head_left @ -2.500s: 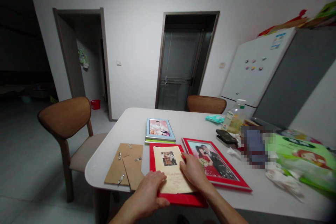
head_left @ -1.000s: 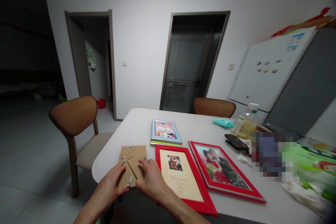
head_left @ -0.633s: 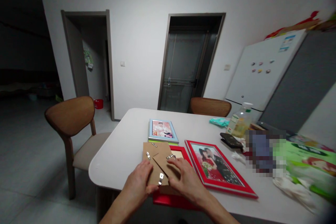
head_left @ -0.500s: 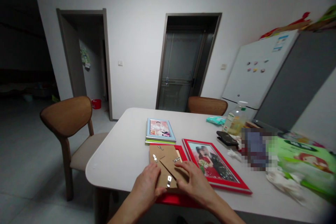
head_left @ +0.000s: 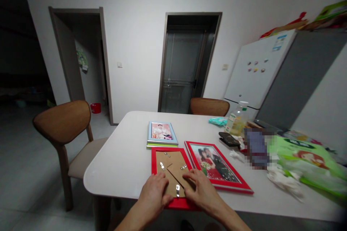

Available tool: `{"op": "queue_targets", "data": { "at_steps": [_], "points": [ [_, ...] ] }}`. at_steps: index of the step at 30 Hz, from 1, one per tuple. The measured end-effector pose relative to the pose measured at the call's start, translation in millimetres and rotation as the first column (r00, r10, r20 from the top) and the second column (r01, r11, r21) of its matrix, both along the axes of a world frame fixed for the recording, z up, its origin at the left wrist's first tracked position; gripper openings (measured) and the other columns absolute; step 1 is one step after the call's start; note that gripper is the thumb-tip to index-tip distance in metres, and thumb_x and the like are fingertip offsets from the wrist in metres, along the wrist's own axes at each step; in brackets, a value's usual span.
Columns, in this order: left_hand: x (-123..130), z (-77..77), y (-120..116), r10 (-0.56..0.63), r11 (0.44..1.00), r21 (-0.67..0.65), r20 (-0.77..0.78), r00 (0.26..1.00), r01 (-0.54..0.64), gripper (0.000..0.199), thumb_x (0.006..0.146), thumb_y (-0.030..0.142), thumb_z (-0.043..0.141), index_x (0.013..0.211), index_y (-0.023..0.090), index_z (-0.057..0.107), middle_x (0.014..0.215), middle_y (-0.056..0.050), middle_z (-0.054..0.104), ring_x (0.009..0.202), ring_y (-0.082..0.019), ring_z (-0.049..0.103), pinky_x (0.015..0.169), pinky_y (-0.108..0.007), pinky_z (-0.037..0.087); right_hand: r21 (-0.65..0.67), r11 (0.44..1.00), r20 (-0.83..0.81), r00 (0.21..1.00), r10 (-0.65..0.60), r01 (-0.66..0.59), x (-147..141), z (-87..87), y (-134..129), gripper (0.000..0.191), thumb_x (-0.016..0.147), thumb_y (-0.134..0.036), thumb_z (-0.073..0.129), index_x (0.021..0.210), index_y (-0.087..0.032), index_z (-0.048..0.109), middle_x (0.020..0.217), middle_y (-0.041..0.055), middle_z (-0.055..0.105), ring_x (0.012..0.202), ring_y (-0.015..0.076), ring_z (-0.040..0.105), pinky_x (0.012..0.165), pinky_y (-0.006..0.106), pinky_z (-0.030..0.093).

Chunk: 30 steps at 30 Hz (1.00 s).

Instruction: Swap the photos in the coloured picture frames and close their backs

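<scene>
A red picture frame lies face down at the table's near edge. Its brown backing board sits within the red border, with several metal clips and a diagonal slit on it. My left hand holds the board's left side, fingers bent and thumb near the bottom edge. Curled over the right side is my right hand, its fingertips on the board. Just right lies another red picture frame, face up with a photo of a couple. Behind them rests a light-blue picture frame on a green-edged one.
The white table carries a bottle, a black wallet-like item, crumpled tissues and a green package at the right. Wooden chairs stand at the left and the far side.
The backing board has gone from lying tilted and off-line over the red frame to lying squarely inside its border. Both hands have stayed on it. The view has shifted slightly.
</scene>
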State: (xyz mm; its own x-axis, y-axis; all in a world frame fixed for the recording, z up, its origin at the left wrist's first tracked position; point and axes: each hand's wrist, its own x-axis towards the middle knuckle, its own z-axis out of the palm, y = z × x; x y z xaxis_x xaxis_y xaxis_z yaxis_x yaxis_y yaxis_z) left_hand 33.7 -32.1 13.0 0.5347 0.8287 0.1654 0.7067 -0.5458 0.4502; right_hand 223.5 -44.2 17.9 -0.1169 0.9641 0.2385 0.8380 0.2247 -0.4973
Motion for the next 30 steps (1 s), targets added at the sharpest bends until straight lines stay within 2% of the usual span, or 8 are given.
{"op": "queue_targets", "data": {
  "at_steps": [4,7,9,12,15,19,24,30],
  "points": [
    [-1.0,2.0,2.7,0.043,0.999,0.0,-0.053,0.998,-0.043,0.021,0.071,0.02,0.051,0.092,0.021,0.053,0.106,-0.004,0.056,0.099,-0.019,0.05,0.086,-0.03,0.037,0.056,0.998,-0.003,1.0,0.017,-0.016,-3.9,-9.2,2.0,0.033,0.057,-0.017,0.049,0.088,-0.015,0.061,0.09,0.008,0.054,0.087,0.0201,0.048,0.08,0.03,0.036],
    [-2.9,2.6,1.9,0.067,0.998,0.004,-0.047,0.997,-0.067,0.02,0.071,0.014,0.048,0.089,0.021,0.053,0.097,-0.002,0.06,0.092,-0.017,0.053,0.081,-0.027,0.04,0.101,0.994,0.007,0.999,0.052,-0.053,-7.5,-16.8,1.8,0.03,0.06,-0.017,0.049,0.087,-0.017,0.062,0.09,0.0075,0.053,0.087,0.0195,0.047,0.08,0.03,0.036],
    [-4.9,1.8,-0.8,0.046,0.999,0.005,-0.022,0.999,-0.046,0.023,0.072,0.02,0.051,0.094,0.02,0.054,0.106,-0.004,0.057,0.1,-0.019,0.05,0.088,-0.03,0.036,0.125,0.991,0.025,0.998,0.052,-0.055,-8.2,-20.4,1.7,0.03,0.061,-0.017,0.049,0.088,-0.018,0.062,0.09,0.0074,0.053,0.087,0.0197,0.047,0.08,0.031,0.036],
    [-8.1,0.1,-5.1,0.024,0.999,-0.027,-0.006,1.0,-0.024,0.044,0.066,0.038,0.06,0.104,0.016,0.053,0.123,-0.01,0.046,0.113,-0.025,0.039,0.097,-0.037,0.028,0.14,0.988,0.057,0.997,0.054,-0.061,-5.7,-21.8,2.5,0.03,0.061,-0.017,0.05,0.089,-0.019,0.061,0.091,0.0074,0.053,0.087,0.0202,0.046,0.079,0.032,0.036],
    [-10.3,0.2,-6.5,0.014,0.998,-0.061,0.0,1.0,-0.014,0.056,0.061,0.043,0.065,0.107,0.015,0.052,0.126,-0.012,0.043,0.116,-0.026,0.036,0.099,-0.039,0.025,0.13,0.988,0.066,0.995,0.077,-0.085,-0.7,-19.2,5.7,0.024,0.069,-0.023,0.047,0.089,-0.02,0.061,0.09,0.007,0.054,0.086,0.0194,0.047,0.078,0.032,0.036],
    [-11.1,3.0,-5.6,0.011,0.998,-0.066,0.002,1.0,-0.011,0.056,0.061,0.043,0.065,0.108,0.015,0.052,0.125,-0.011,0.044,0.116,-0.025,0.037,0.099,-0.04,0.026,0.149,0.989,0.154,0.988,-0.021,-0.002,2.6,-14.6,15.1,0.027,0.079,-0.026,0.035,0.09,-0.019,0.06,0.087,0.007,0.053,0.083,0.0184,0.046,0.076,0.031,0.034],
    [-10.6,0.4,-5.2,-0.009,0.998,-0.063,-0.043,0.999,0.007,0.076,0.048,0.046,0.072,0.112,0.013,0.049,0.127,-0.014,0.041,0.118,-0.028,0.034,0.1,-0.042,0.023,0.176,0.979,0.331,0.931,-0.153,0.099,-3.1,-14.3,27.3,0.023,0.077,-0.027,0.039,0.087,-0.019,0.059,0.089,0.0077,0.051,0.083,0.0193,0.042,0.074,0.03,0.031],
    [-10.4,-6.0,-4.2,0.016,0.999,-0.044,-0.04,0.999,-0.017,0.073,0.05,0.045,0.071,0.112,0.014,0.048,0.126,-0.012,0.043,0.117,-0.026,0.035,0.101,-0.04,0.023,0.165,0.982,0.329,0.934,-0.139,0.088,-4.0,-15.9,30.8,0.024,0.078,-0.024,0.038,0.074,-0.016,0.059,0.086,0.0082,0.05,0.083,0.0179,0.042,0.075,0.027,0.03]
  ]
}}
